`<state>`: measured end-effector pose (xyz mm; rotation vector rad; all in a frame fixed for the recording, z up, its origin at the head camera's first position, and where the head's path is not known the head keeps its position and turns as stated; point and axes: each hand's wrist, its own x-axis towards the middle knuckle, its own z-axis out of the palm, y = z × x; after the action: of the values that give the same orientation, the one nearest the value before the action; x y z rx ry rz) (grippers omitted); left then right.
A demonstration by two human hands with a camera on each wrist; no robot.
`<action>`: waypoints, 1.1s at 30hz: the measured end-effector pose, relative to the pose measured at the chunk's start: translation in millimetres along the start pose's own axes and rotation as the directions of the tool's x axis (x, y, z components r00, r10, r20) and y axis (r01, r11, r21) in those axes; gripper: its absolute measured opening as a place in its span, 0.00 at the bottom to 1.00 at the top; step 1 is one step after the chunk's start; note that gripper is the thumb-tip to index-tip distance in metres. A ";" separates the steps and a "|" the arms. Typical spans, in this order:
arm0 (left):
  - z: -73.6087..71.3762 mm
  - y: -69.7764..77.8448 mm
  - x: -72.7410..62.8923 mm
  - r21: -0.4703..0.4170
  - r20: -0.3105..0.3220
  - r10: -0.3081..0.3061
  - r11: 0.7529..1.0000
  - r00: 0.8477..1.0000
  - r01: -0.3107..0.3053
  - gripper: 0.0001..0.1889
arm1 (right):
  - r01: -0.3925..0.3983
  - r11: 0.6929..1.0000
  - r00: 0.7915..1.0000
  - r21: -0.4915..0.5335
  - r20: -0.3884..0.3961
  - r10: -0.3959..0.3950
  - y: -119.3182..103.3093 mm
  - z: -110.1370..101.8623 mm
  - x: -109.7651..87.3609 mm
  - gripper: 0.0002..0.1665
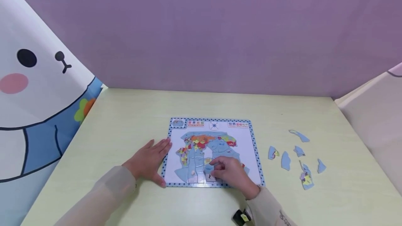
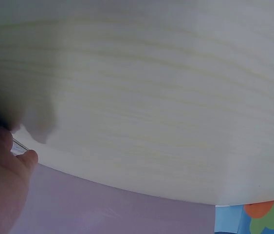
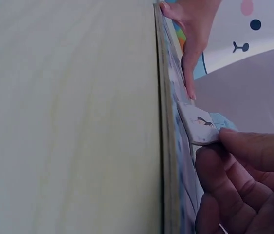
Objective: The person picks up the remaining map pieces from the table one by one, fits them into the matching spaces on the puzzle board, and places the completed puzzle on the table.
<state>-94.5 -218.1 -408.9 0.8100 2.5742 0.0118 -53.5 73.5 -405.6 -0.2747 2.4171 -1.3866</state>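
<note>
A world map jigsaw board with a blue dotted border lies on the table, many map pieces set in its middle. My left hand rests spread along the board's left edge, fingers straight. Over the lower middle of the board, my right hand pinches a puzzle piece between thumb and forefinger. That piece is white and light blue with a small dark animal picture, and it stands tilted up from the board in the right wrist view. A white gap shows among the set pieces above it.
Right of the board lie several loose puzzle pieces, among them a plain blue one, a colourful one and a long curved one. A small black object is by the right sleeve. A purple cloth hangs behind the table.
</note>
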 end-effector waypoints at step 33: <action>-3.9 8.4 -1.0 -0.023 0.037 -0.070 0.997 0.997 0.071 0.63 | -0.087 0.963 0.996 -0.255 -0.003 0.089 -7.5 7.3 7.9 0.11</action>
<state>-90.8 -211.2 -403.8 0.7032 2.5620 0.0072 -58.0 61.3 -404.0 -0.2307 2.5672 -1.0347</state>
